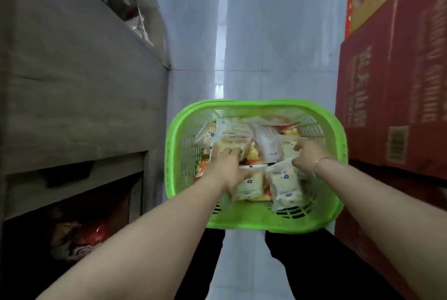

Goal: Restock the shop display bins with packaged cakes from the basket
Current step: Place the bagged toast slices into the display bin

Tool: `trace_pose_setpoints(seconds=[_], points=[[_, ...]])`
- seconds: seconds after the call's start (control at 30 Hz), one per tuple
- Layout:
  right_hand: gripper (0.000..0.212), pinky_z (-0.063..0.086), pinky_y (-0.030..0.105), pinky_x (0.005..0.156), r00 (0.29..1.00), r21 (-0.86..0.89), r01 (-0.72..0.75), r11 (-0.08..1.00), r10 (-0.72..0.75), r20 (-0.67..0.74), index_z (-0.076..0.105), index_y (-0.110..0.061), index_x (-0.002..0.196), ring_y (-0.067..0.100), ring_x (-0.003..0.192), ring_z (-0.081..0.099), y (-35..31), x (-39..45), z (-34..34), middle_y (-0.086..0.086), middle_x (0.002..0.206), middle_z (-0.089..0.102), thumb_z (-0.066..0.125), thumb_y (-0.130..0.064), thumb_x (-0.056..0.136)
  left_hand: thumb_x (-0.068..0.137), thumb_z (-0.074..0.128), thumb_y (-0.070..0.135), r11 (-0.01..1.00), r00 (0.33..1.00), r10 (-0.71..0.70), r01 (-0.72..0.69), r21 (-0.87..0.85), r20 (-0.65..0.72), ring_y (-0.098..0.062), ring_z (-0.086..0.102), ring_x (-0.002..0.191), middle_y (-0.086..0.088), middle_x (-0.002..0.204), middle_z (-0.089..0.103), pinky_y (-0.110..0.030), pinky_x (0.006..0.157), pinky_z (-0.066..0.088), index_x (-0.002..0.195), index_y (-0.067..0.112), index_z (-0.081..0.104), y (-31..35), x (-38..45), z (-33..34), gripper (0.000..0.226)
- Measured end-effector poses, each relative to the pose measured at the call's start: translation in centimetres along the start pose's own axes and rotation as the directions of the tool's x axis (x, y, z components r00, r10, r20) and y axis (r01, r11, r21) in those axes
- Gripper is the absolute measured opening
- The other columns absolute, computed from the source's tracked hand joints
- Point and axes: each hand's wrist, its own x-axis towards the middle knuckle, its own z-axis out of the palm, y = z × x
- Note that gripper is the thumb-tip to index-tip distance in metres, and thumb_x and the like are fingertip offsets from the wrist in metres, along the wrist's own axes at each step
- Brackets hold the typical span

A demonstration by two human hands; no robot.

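We see both hands in the green basket (pixel 256 221) on the floor (pixel 242 58): left hand (pixel 228 166) on a cake pack (pixel 249 187), right hand (pixel 306 157) pinching another cake pack (pixel 286 183). Red cartons (pixel 391 96) right, grey shelf unit (pixel 79 96) left.

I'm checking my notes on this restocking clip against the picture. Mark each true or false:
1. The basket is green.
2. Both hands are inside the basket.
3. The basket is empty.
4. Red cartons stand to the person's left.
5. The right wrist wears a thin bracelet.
1. True: the green basket stands on the floor.
2. True: the left hand and the right hand reach in among the packaged cakes.
3. False: it holds many packets.
4. False: the red cartons are on the right; a grey shelf unit is on the left.
5. True: the bracelet shows on the right wrist.
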Motion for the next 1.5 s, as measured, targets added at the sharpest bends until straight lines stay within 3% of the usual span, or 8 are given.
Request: trace_pose_setpoints(seconds=[0.2, 0.4, 0.7, 0.87, 1.13, 1.27, 1.37, 1.5], points=[[0.082, 0.043, 0.040, 0.096, 0.999, -0.028, -0.037, 0.999, 0.038, 0.033, 0.033, -0.014, 0.134, 0.035, 0.123, 0.041, 1.4, 4.2, 7.8, 0.016, 0.138, 0.029, 0.077, -0.041, 0.071, 0.079, 0.070, 0.051, 0.953, 0.995, 0.083, -0.097, 0.286, 0.060, -0.029, 0.050, 0.122, -0.010, 0.139, 0.046, -0.043, 0.098, 0.043, 0.146, 0.016, 0.028, -2.1, 3.7, 5.5, 0.087], [0.050, 0.045, 0.039, 0.088, 0.985, 0.075, -0.039, 0.996, 0.051, -0.162, 0.049, -0.013, 0.112, 0.037, 0.100, 0.051, 1.2, 2.9, 8.1, 0.017, 0.131, 0.024, 0.075, -0.034, 0.075, 0.073, 0.078, 0.038, 0.998, 1.000, -0.002, 0.004, 0.060, -0.027, -0.028, 0.057, 0.105, -0.007, 0.118, 0.057, -0.035, 0.082, 0.045, 0.127, 0.020, 0.053, -2.4, 2.3, 4.2, 0.062], [0.021, 0.038, 0.016, 0.041, 0.977, 0.622, 0.160, 0.767, -0.034, -0.210, 0.052, -0.019, 0.082, 0.015, 0.056, 0.045, -4.9, -11.8, -7.4, -0.002, 0.069, 0.050, 0.071, -0.018, 0.074, 0.071, 0.081, 0.030, 0.854, 0.949, -0.235, 0.099, -0.511, -0.208, -0.026, 0.060, 0.105, -0.005, 0.117, 0.063, -0.031, 0.087, 0.047, 0.135, 0.025, 0.040, -0.3, -13.1, -11.6, 0.076], [0.026, 0.033, 0.014, 0.034, 0.974, 0.685, 0.228, 0.692, -0.162, -0.160, 0.058, -0.014, 0.075, 0.014, 0.044, 0.042, -11.2, -24.7, -17.3, 0.000, 0.061, 0.049, 0.071, -0.036, 0.080, 0.073, 0.079, 0.033, 0.853, 0.894, -0.187, -0.057, -0.519, -0.406, -0.011, 0.061, 0.086, 0.010, 0.100, 0.065, -0.013, 0.062, 0.040, 0.122, 0.038, 0.045, 1.8, -27.0, -21.0, 0.060], [0.063, 0.052, 0.018, 0.065, 0.929, 0.764, 0.323, 0.559, -0.342, -0.142, 0.069, -0.011, 0.087, 0.005, 0.069, 0.067, -20.9, -39.8, -22.1, -0.003, 0.081, 0.071, 0.071, -0.066, 0.056, 0.095, 0.055, 0.011, 0.775, 0.806, 0.002, -0.375, -0.508, -0.591, 0.005, 0.030, 0.134, 0.010, 0.146, 0.036, -0.016, 0.113, 0.020, 0.137, 0.050, 0.033, 0.7, -43.6, -28.0, 0.061], [0.050, 0.051, 0.043, 0.092, 0.898, 0.918, 0.077, 0.388, -0.428, 0.106, 0.067, -0.015, 0.101, 0.025, 0.087, 0.065, -24.6, -43.2, -21.3, 0.009, 0.095, 0.071, 0.065, -0.055, 0.072, 0.094, 0.055, 0.009, 0.704, 0.788, -0.136, -0.349, -0.618, -0.601, 0.003, 0.034, 0.128, 0.006, 0.132, 0.044, 0.002, 0.101, 0.018, 0.099, 0.048, 0.060, -1.6, -47.3, -29.3, 0.040], [0.021, 0.053, 0.039, 0.084, 0.813, 0.958, -0.060, 0.280, -0.543, 0.209, 0.063, -0.017, 0.084, 0.020, 0.065, 0.052, -27.3, -44.6, -21.1, 0.008, 0.076, 0.062, 0.065, -0.030, 0.067, 0.084, 0.045, 0.033, 0.503, 0.760, -0.293, -0.393, -0.770, -0.580, -0.015, 0.054, 0.115, 0.007, 0.120, 0.053, -0.016, 0.095, 0.041, 0.088, 0.048, 0.070, -3.4, -49.1, -30.4, 0.028], [0.026, 0.052, 0.028, 0.074, 0.722, 0.842, 0.169, 0.512, -0.646, 0.248, 0.070, -0.013, 0.089, 0.017, 0.063, 0.059, -30.8, -45.6, -20.7, 0.006, 0.078, 0.070, 0.072, -0.025, 0.065, 0.077, 0.051, 0.075, 0.448, 0.702, -0.405, -0.405, -0.797, -0.585, -0.008, 0.060, 0.103, 0.000, 0.110, 0.063, -0.013, 0.076, 0.043, 0.088, 0.042, 0.072, -5.2, -50.2, -31.1, 0.041]])
